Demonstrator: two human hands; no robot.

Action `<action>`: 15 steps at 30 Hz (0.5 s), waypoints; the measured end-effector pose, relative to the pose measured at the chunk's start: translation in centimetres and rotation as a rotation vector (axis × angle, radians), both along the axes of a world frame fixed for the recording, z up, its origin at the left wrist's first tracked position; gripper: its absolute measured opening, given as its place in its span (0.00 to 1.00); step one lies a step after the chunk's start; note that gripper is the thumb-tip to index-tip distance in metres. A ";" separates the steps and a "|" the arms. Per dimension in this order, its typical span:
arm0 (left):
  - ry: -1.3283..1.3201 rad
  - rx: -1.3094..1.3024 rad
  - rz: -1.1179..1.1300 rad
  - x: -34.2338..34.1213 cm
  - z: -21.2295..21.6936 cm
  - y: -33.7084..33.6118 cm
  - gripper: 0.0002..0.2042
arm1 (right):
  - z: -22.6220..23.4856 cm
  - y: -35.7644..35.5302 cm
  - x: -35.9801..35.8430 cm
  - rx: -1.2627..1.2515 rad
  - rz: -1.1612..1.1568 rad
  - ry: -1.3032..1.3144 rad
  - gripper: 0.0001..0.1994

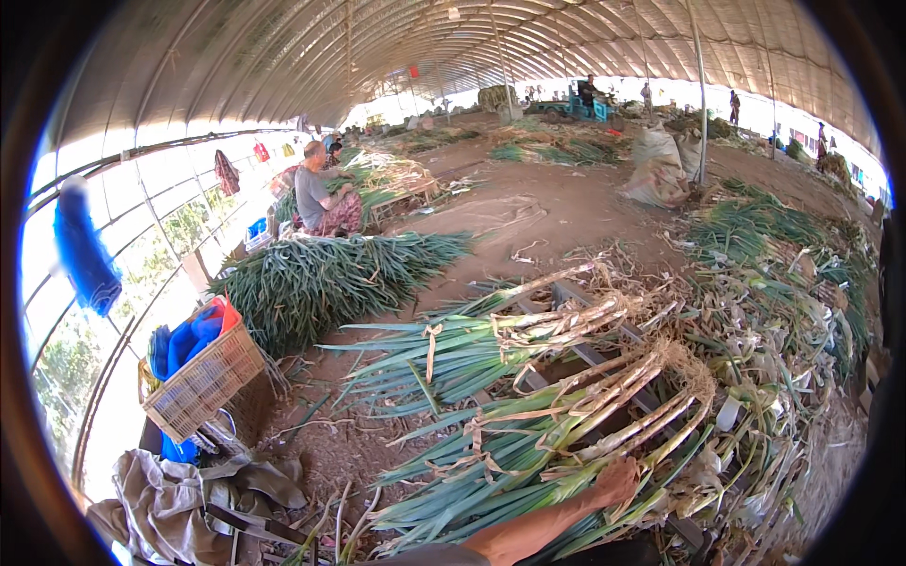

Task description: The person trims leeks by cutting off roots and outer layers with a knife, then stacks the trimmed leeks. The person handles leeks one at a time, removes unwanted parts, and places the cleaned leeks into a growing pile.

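Note:
My left hand (616,483) reaches in from the lower edge, over the near heap of long green onions (557,415). Its fingers curl down around stalks near the pale stems, and the fingertips are hidden. My right hand is out of view. The near onions lie with green leaves to the left and dried roots (694,363) to the right. Dry, tan outer leaves hang on them. Just beyond lies another bunch of green onions (472,344), partly across dark bars (590,354).
Peelings (755,387) cover the ground at right. A wicker basket (208,382) with blue items stands left, above a crumpled grey cloth (179,500). Beyond are a big onion pile (330,283), a seated person (321,193), white sacks (658,165) and a blue vehicle (587,104).

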State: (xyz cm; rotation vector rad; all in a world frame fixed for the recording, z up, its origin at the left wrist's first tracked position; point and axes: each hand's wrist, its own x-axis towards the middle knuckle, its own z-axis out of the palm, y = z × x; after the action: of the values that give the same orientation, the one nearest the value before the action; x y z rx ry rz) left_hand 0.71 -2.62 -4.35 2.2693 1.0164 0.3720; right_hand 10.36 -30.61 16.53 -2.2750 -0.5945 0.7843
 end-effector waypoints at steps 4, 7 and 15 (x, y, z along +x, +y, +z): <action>-0.163 -0.126 0.036 0.3 -3.1 2.9 0.11 | -4.1 -0.6 2.1 0.340 0.013 -0.016 0.36; -0.161 -0.248 -0.121 1.1 0.5 3.0 0.11 | -2.6 -1.2 2.4 0.170 -0.033 -0.159 0.37; -0.132 -0.025 -0.072 0.5 1.0 2.0 0.10 | -2.9 -3.3 3.4 0.079 0.037 -0.268 0.38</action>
State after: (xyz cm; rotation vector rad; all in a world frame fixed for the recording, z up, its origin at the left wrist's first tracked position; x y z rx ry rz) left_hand 1.24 -0.60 -3.30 2.2209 0.8650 0.4697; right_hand 13.78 -33.92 13.61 -2.3182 -0.7777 0.4663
